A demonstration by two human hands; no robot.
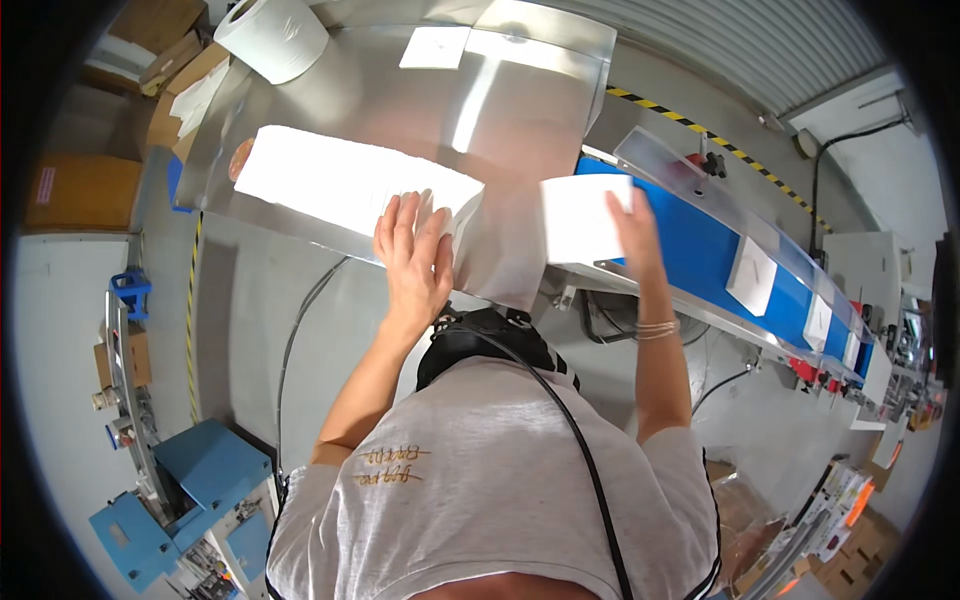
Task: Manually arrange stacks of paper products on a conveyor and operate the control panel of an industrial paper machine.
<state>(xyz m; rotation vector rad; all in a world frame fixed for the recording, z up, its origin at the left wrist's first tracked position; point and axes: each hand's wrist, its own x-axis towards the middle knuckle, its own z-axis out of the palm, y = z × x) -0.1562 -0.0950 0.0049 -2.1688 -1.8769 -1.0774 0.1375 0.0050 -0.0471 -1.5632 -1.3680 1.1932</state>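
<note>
A flat white square piece of paper-like material was at the centre right, over the place where the table met the conveyor. The person's right hand, slightly blurred, gripped its right edge, with the thumb lying on top. Whether the piece touched the surface beneath could not be told.

To the left, the left hand lay on the near right end of a long white stack of similar material, its fingers spread and loosely extended rather than clenched. A round, brownish-orange object showed at the stack's far left end.

The stack rested on a shiny, silver-coloured metal table. Toward its far edge lay another white square, and at the far left corner was a large white roll.

On the right, a bright blue conveyor belt ran away at a slant, bearing a spaced line of white pieces beside a clear plastic guard. Black-and-yellow striped tape marked the grey floor behind it.

The person wore a light grey T-shirt, crossed by a black cable. Blue metal cabinets stood at lower left.
</note>
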